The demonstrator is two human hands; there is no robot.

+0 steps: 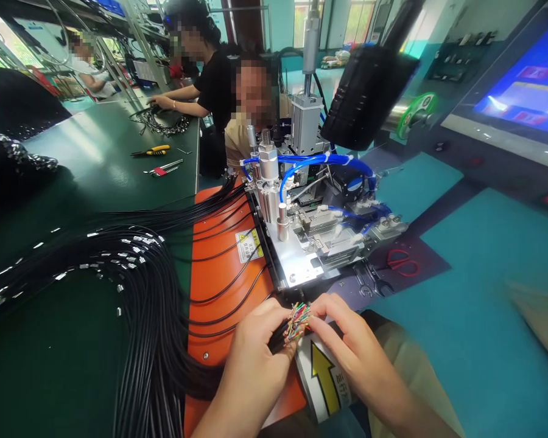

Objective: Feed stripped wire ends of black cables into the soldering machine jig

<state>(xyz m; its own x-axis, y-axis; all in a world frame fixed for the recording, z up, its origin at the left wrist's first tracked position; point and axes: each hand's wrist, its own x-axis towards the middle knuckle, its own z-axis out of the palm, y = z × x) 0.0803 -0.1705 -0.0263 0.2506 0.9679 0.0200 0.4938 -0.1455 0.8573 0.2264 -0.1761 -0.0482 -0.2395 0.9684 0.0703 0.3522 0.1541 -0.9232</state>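
My left hand [260, 347] is wrapped round a bundle of black cables. Many thin coloured wire ends [298, 322], green, red, white and orange, fan out of the bundle beyond my thumb. At their right side my right hand [344, 334] has thumb and forefinger pinched on the tips of these wires. The rest of the black cables [150, 304] trail left from my left hand over an orange machine base [219, 280] and a dark green table [73, 371]. Which single wires my right fingers hold is hidden.
A metal machine with cylinders [270, 201] and blue air hoses [329, 159] stands just ahead. Red-handled scissors [402, 263] and wrenches [372, 283] lie right of it. Yellow-handled pliers [155, 150] rest on the table. Co-workers sit beyond; a screen [525, 85] hangs at right.
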